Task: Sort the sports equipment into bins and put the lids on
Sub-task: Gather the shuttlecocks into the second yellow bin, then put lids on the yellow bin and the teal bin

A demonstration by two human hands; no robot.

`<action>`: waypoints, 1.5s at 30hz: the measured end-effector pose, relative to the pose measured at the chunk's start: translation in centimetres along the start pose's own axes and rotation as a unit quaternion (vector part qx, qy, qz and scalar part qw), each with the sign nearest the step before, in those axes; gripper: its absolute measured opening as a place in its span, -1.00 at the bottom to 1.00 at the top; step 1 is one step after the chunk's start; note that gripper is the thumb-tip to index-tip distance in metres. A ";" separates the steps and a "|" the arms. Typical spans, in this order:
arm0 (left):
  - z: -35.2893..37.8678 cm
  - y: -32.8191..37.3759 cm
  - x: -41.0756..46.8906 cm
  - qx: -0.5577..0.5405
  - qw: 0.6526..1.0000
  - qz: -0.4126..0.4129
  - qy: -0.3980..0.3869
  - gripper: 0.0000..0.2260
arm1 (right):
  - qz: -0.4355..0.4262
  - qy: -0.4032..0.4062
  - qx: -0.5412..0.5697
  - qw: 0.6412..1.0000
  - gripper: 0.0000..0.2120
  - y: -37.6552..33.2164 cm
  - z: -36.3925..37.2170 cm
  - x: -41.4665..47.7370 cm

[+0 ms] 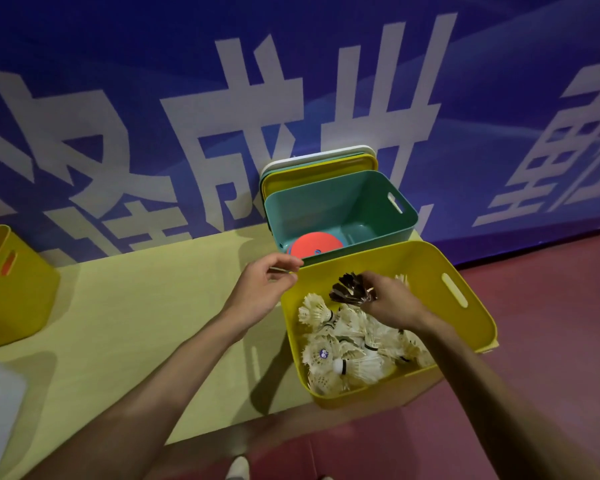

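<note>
Banner (243, 140) "成"; R hand (392, 303) w/ shuttlecock (349, 289)

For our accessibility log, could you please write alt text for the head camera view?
A person's right hand holds a dark feathered shuttlecock over a yellow plastic bin of white feather shuttlecocks, the left hand at its rim. Behind, a teal plastic bin holds an orange disc.

Left hand (264, 289) and right hand (392, 306) are bare, forearms too; perhaps a white shoe (238, 469) below.
</note>
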State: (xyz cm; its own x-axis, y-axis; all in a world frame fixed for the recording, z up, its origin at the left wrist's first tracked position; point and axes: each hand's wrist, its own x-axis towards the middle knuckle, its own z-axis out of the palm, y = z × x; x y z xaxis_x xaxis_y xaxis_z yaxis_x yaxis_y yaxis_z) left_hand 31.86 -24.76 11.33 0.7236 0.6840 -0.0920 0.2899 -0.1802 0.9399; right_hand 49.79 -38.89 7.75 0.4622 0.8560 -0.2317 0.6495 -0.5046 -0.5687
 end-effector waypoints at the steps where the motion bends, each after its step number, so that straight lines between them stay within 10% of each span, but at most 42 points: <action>1: 0.1 -0.1 -0.1 0.002 1.000 -0.004 -0.003 -0.80 | 0.004 -0.002 -0.003 1.000 -0.65 0.2 0.1 0.0; 28: -6.5 -0.1 7.1 -0.084 0.996 0.028 0.013 -0.80 | -0.047 0.053 -0.050 0.996 -0.70 -8.2 -5.2 7.3; 45: -3.5 4.1 17.6 0.064 0.994 0.012 0.088 -0.87 | -0.125 0.040 -0.081 0.988 -0.62 -2.3 -13.8 19.9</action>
State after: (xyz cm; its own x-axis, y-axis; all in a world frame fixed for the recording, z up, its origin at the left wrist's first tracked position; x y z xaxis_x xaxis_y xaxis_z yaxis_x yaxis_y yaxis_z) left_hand 43.65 -10.97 14.75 0.6135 0.7897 -0.0005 0.3599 -0.2790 0.8903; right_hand 65.83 -22.21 15.34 0.3174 0.9477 -0.0328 0.8349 -0.2957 -0.4642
